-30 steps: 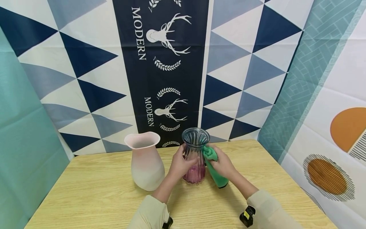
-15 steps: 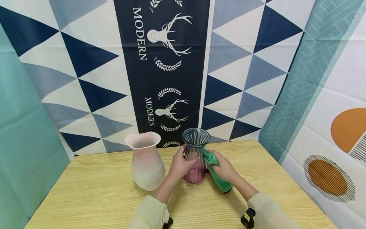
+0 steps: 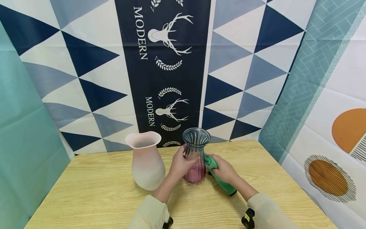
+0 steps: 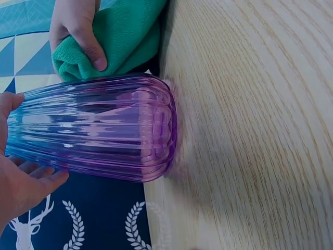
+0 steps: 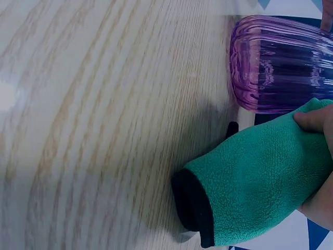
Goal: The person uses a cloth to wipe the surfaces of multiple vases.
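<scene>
A ribbed glass vase (image 3: 195, 171), blue at its flared rim and pink-purple at its base, stands upright on the wooden table. My left hand (image 3: 180, 163) grips its left side, the thumb across the front. In my right hand (image 3: 224, 168) is a bunched green cloth (image 3: 226, 185) with a black edge, held against or close beside the vase's right side. The left wrist view shows the ribbed glass vase (image 4: 104, 127) with the green cloth (image 4: 122, 36) next to it. From the right wrist the cloth (image 5: 260, 177) hangs down near the table.
A matte pink-and-white vase (image 3: 148, 168) with a wavy rim stands to the left, close to my left forearm. The light wood table (image 3: 94, 190) ends at a patterned fabric backdrop (image 3: 168, 79) behind, with more fabric hanging at both sides.
My right hand has slid the green cloth down the vase's right side, from near the neck toward the lower body. My left hand keeps its hold, and both vases stay in place.
</scene>
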A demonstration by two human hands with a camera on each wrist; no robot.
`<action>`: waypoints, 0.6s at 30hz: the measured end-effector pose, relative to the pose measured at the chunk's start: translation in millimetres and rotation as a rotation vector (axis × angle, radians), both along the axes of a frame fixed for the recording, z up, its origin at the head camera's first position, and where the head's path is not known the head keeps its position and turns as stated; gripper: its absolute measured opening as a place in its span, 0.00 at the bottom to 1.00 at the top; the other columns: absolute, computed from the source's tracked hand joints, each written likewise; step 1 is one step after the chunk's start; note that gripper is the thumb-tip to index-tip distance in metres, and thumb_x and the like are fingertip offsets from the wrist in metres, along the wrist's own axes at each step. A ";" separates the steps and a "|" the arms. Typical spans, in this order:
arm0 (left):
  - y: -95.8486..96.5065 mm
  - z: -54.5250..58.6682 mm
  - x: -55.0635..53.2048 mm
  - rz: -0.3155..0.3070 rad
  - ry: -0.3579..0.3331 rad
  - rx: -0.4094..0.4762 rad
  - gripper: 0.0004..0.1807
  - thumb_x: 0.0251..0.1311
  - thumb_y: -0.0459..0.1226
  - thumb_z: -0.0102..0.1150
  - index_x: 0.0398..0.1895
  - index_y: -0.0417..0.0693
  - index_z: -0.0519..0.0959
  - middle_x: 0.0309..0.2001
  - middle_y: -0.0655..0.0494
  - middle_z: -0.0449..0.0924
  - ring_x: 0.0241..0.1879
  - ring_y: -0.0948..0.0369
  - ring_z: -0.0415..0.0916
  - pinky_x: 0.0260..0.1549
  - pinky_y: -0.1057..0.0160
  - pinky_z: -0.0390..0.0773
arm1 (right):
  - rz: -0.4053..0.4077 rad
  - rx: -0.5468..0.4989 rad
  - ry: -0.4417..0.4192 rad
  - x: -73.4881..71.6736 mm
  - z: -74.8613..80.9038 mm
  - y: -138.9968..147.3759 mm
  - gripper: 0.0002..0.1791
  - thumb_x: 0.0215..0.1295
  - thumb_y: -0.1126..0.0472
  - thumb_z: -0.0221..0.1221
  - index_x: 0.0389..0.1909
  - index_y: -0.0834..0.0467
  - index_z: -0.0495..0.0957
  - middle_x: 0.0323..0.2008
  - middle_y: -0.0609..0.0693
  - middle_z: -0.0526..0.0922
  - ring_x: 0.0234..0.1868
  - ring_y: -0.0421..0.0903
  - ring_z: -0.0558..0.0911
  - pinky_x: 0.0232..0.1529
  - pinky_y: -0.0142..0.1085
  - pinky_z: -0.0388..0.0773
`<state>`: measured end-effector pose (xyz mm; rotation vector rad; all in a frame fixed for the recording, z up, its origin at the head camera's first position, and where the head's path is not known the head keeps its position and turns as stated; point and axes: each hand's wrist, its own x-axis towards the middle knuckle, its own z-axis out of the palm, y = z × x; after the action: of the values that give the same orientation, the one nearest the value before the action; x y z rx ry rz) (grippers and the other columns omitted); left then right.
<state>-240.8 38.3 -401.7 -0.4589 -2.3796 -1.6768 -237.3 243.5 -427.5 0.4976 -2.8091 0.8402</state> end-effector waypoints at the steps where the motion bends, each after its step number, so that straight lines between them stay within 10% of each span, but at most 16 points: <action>1: 0.0 0.3 0.1 0.005 0.007 -0.003 0.40 0.49 0.44 0.68 0.64 0.39 0.64 0.61 0.41 0.69 0.62 0.48 0.67 0.59 0.48 0.70 | 0.004 0.006 0.005 -0.2 -0.1 0.6 0.28 0.57 0.71 0.57 0.61 0.59 0.68 0.52 0.58 0.76 0.52 0.54 0.76 0.49 0.50 0.74; 18: -1.0 -0.2 -1.5 0.027 0.081 -0.037 0.39 0.47 0.43 0.69 0.62 0.34 0.67 0.54 0.43 0.68 0.58 0.49 0.68 0.56 0.50 0.72 | -0.001 -0.054 0.179 0.1 15.6 0.8 0.30 0.57 0.70 0.58 0.62 0.57 0.68 0.57 0.60 0.75 0.57 0.58 0.74 0.51 0.54 0.73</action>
<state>-242.3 37.3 -401.9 -0.4894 -2.3512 -1.5746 -237.3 244.3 -411.9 0.5354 -2.6174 0.8249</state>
